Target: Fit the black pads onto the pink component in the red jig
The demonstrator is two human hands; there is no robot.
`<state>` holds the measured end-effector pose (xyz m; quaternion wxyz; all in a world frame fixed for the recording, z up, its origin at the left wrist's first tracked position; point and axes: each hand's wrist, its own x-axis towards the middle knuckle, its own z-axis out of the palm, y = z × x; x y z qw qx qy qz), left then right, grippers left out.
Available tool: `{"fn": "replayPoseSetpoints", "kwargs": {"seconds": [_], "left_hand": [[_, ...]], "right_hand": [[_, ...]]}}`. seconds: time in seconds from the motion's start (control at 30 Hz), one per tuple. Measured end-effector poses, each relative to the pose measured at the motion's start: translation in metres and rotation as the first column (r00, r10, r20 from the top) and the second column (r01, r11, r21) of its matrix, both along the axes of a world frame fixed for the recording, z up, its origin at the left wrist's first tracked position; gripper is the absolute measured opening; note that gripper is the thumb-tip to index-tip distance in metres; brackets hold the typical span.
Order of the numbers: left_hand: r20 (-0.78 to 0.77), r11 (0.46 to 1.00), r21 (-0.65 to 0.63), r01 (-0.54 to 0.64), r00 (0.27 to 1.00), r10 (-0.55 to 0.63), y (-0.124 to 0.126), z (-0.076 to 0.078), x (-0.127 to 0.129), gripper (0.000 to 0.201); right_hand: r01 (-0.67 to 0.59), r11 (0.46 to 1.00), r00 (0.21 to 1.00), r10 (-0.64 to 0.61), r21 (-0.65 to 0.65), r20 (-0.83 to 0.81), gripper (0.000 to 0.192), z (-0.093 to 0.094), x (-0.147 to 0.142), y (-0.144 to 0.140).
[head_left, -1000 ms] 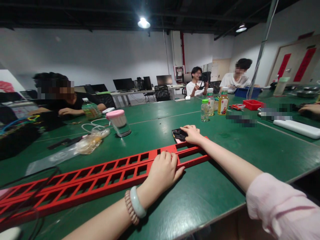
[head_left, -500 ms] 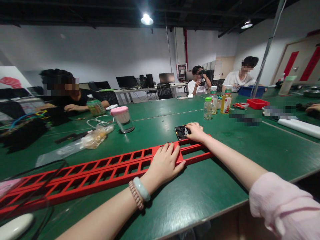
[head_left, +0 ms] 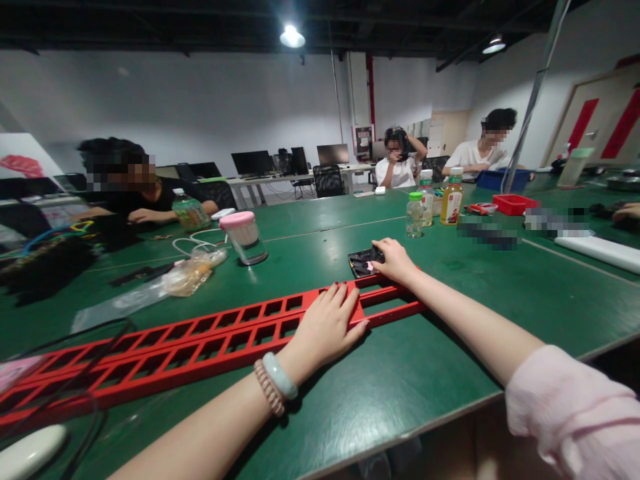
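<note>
Red frame (head_left: 210, 370) lies along the bench (head_left: 400, 367), left end outside my view. Pink-lidded jar (head_left: 245, 243) behind it. Left hand (head_left: 330, 317) palm-down on frame, fingers extended. Black tray (head_left: 357, 265) just behind frame's right part. Right hand (head_left: 395, 260) at tray's edge, can't tell if pinching. Hands apart.

On a green tabletop (head_left: 425, 367) is shown a red, ladder-patterned frame (head_left: 215, 362); with twelve o'clock ahead, a pink lid (head_left: 237, 221) at eleven, a green cap (head_left: 415, 196) at one.
</note>
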<state>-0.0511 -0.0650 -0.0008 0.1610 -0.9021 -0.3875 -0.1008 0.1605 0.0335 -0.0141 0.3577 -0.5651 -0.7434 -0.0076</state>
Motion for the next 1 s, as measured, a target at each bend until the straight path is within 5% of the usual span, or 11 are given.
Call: {"fn": "replayPoseSetpoints", "kwargs": {"seconds": [0.4, 1.0], "left_hand": [[-0.015, 0.998, -0.013, 0.063, 0.998, -0.063, 0.004, -0.003, -0.002, 0.060], [-0.008, 0.997, -0.026, 0.070, 0.998, -0.070, 0.004, -0.003, -0.001, 0.056]], "right_hand": [[-0.347, 0.936, 0.923, 0.352, 0.063, -0.153, 0.043, 0.006, 0.004, -0.030], [-0.486, 0.873, 0.868, 0.474, -0.053, -0.150, 0.041, 0.005, 0.000, -0.036]]}}
